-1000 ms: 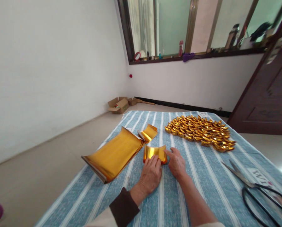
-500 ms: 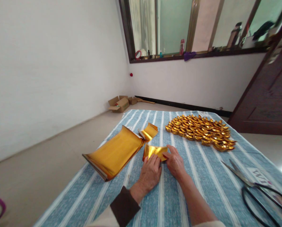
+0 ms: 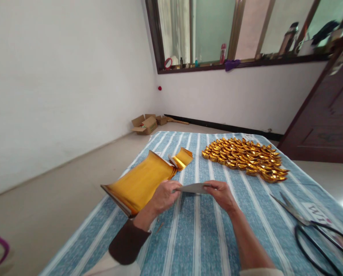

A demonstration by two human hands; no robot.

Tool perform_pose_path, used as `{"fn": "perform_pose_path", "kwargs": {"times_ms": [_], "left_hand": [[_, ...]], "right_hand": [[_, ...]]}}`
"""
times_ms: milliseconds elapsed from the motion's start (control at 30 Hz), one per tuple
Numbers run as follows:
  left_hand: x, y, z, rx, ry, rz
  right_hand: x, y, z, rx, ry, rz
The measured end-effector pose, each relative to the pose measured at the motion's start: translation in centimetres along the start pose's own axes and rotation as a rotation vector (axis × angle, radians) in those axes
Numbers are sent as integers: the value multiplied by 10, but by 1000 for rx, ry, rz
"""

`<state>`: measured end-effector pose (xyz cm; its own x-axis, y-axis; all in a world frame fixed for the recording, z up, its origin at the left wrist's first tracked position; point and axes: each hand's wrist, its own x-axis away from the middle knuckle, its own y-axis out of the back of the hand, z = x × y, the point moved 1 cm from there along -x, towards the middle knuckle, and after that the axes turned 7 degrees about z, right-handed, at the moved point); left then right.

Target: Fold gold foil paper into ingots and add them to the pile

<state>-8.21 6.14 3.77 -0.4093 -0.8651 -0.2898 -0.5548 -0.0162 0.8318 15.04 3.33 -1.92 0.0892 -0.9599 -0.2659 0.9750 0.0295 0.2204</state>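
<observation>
My left hand and my right hand hold a small sheet of foil paper between them, lifted above the striped blue cloth. Its pale grey back faces me. Just left of my left hand lies a curled stack of gold foil sheets. A smaller curled gold sheet rests beyond that stack. A large heap of folded gold paper ingots sits at the far right of the cloth.
Black-handled scissors lie on the cloth at the right near a printed label. Open cardboard boxes stand on the floor by the far wall. A dark door is at the right; bottles line the window ledge.
Both hands lifted the small gold sheet off the cloth and turned it so its grey back shows. My left hand moved left and up.
</observation>
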Motion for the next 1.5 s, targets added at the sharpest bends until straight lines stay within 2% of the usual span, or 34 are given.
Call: {"fn": "perform_pose_path", "kwargs": {"times_ms": [33, 100, 200, 333, 433, 567, 700, 767, 833, 900, 967, 1067, 1133, 1500], "left_hand": [[0, 2, -1, 113, -25, 101], [0, 6, -3, 319, 13, 206], [0, 5, -5, 552, 167, 203], [-4, -12, -3, 797, 347, 162], [-9, -28, 3, 632, 413, 137], [-17, -46, 11, 466, 403, 88], [-16, -56, 9, 318, 378, 21], [-10, -60, 4, 217, 315, -13], [-3, -62, -5, 13, 121, -39], [6, -66, -15, -99, -55, 29], [12, -68, -25, -135, -177, 183], [17, -70, -36, -147, -246, 390], [18, -71, -39, -153, -249, 462], [12, -74, -36, -192, -319, 472]], "right_hand": [[1, 2, 0, -51, -27, 0], [2, 5, 0, -141, -76, 0], [3, 9, -2, -262, -139, -7], [4, 13, -8, -278, -228, -27], [2, 13, -13, -79, -256, -49], [0, 13, -19, 134, -262, -82], [-1, 14, -21, 333, -302, -135], [-1, 14, -19, 464, -344, -135], [0, 15, -16, 628, -404, -106], [0, 15, -12, 766, -457, -59], [0, 15, -9, 830, -485, -19], [0, 16, -5, 874, -502, 16], [0, 18, -4, 877, -504, 27], [4, 25, -4, 876, -470, 15]]}}
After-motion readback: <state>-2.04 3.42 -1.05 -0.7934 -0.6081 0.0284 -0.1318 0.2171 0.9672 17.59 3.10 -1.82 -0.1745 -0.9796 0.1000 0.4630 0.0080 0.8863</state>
